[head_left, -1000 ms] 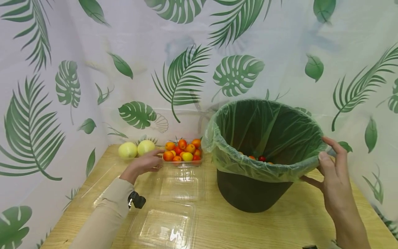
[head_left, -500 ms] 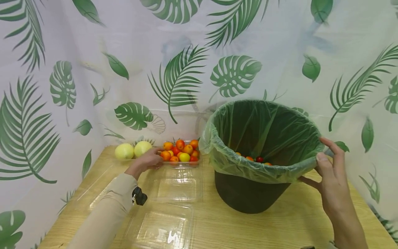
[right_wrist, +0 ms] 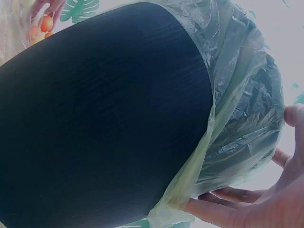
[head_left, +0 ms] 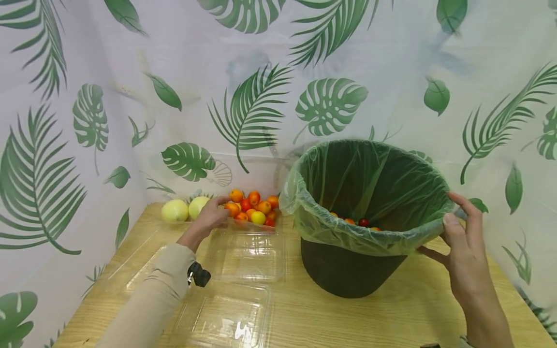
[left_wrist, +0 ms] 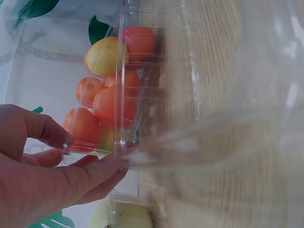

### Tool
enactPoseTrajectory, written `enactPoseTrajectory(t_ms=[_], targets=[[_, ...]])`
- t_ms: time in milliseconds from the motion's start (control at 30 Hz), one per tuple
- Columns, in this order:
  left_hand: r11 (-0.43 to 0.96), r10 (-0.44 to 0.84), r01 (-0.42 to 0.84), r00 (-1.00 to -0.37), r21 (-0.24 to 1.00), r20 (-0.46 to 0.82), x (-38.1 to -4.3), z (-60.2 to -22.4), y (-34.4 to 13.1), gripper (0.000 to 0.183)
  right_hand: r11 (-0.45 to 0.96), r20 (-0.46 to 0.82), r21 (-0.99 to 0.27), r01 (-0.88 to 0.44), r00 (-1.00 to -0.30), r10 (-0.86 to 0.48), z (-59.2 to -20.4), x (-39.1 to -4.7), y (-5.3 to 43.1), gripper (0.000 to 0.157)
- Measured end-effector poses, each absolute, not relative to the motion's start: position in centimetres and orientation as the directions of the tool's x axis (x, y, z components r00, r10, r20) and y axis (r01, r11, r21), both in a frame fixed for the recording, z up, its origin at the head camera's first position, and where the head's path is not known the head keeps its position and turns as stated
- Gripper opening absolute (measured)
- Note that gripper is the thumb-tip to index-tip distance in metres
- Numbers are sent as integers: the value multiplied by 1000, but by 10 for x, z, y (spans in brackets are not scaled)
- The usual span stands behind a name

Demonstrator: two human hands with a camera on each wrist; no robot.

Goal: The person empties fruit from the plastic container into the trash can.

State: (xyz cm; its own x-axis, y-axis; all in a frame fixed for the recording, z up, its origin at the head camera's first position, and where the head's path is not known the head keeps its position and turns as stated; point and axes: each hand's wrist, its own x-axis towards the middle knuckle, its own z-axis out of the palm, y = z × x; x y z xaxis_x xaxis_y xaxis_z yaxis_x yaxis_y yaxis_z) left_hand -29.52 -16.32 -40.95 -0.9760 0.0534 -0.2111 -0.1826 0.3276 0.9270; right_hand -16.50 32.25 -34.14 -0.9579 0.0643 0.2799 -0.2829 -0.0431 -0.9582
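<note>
In the head view my left hand [head_left: 210, 216] pinches the left end of a clear plastic box [head_left: 256, 226] heaped with small red, orange and yellow tomatoes [head_left: 254, 207]. The left wrist view shows the thumb side at the box's upper edge and the other fingers along its end wall [left_wrist: 124, 109]. My right hand [head_left: 472, 256] grips the right rim of a black bin [head_left: 354, 270], thumb at the top and fingers outside. The bin tilts towards me. A thin green bag [head_left: 378, 241] lines it and folds over the rim. Several tomatoes [head_left: 363, 222] lie inside.
Two pale yellow-green round fruits [head_left: 175, 210] sit left of my left hand, apparently in clear plastic. Clear plastic trays or lids [head_left: 230, 314] lie in front on the wooden table [head_left: 322, 324]. A leaf-patterned curtain [head_left: 261, 58] closes off the back and sides.
My left hand has closed in on the box's end and moved up slightly with it; the tomatoes have shifted and the box looks tilted. The right hand and bin hold still.
</note>
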Motion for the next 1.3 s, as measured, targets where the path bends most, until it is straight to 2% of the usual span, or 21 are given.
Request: enactPoseTrajectory(t_ms=[233, 367, 533, 800, 1300], targets=[[128, 58, -295, -951, 947, -304, -290, -407, -165, 58, -41, 282, -958, -284, -958, 63, -342, -166, 320, 52], [68, 73, -307, -947, 949, -312, -291, -404, -169, 57, -38, 283, -958, -285, -957, 64, -340, -166, 319, 52], [-10, 109, -293, -951, 956, -290, -291, -403, -177, 52, -42, 277, -959, -280, -959, 64, -339, -166, 317, 52], [-132, 113, -256, -964, 958, -242, -279, -386, -187, 54, -51, 272, -960, -276, -960, 67, -339, -165, 316, 51], [-224, 15, -137, -990, 965, -138, -249, -358, -194, 52, -81, 281, -955, -286, -957, 70, -338, -166, 321, 51]])
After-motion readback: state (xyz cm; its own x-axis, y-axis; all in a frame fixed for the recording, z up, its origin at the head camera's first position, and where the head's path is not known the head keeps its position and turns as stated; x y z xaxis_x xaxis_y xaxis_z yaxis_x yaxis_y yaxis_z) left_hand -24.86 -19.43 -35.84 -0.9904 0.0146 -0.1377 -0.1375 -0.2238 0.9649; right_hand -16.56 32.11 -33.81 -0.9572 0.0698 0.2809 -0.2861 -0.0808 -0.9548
